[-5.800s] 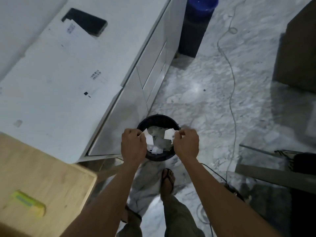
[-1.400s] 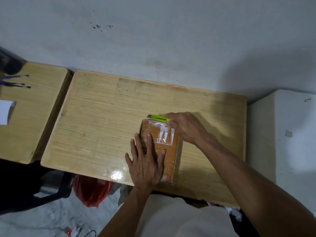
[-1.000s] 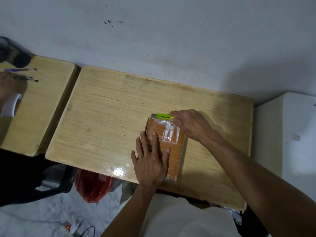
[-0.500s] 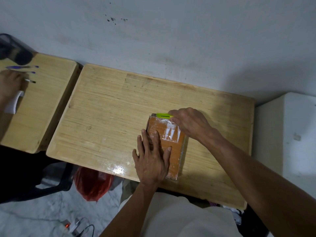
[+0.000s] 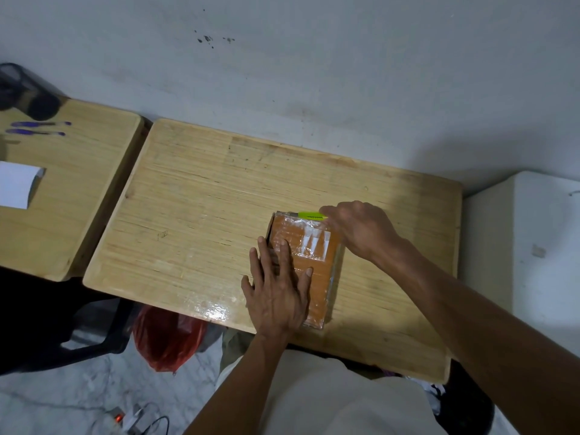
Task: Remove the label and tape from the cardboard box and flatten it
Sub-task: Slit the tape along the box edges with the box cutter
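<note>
Still early, judging by the small orange-brown cardboard box [image 5: 317, 279] wrapped in glossy clear tape: lying flat and closed near the front edge of the pale wooden desk [image 5: 201, 208], right of centre, with its shape fully intact. Pressed down by the left hand [image 5: 277, 291], palm flat and fingers spread wide over the near-left part of the top face, gripping nothing. Worked at the far edge by the right hand [image 5: 357, 232], curled closed around a slim yellow-green utility knife [image 5: 309, 216] held level along that rim; blade hidden, so contact with the tape cannot be told. On the top face, a patch of white strips under wrinkled clear film [image 5: 314, 244], probably label remnants, though too blurred to be sure. Tape visibly in place across the top and down the right side. Left to do, as a judgement: slit the tape at the seams, peel off film and any label remainder, open the flaps, press the carton flat. No flattening begun.
</note>
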Motion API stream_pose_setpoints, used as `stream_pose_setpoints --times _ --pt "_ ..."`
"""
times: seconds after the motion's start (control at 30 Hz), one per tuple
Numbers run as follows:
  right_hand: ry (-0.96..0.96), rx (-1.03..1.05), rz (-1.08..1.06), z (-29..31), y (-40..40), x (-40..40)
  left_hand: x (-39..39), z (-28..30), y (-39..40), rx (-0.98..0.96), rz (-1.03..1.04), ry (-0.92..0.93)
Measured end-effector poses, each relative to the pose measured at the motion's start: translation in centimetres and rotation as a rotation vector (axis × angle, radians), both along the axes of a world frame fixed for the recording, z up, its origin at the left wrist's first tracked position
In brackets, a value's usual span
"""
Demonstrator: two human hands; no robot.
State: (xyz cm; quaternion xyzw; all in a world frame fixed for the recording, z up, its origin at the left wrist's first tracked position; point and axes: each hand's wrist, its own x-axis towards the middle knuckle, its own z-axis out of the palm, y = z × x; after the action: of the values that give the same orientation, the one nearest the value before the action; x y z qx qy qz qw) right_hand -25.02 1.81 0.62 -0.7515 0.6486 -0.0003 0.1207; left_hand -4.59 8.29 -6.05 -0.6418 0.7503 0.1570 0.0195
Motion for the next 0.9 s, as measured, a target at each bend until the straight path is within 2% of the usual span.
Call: stream_pose_setpoints --times 0.5,0.9 --pt "-0.007 0.061 -0.071 -0.7 -0.5 0.1 -0.4 0.3 -0.2 0.014 0.022 0.013" --pt "0.034 0.027 -0.030 -0.7 1.0 -1.2 -1.3 0.1 -0.1 0.011 0.053 0.003"
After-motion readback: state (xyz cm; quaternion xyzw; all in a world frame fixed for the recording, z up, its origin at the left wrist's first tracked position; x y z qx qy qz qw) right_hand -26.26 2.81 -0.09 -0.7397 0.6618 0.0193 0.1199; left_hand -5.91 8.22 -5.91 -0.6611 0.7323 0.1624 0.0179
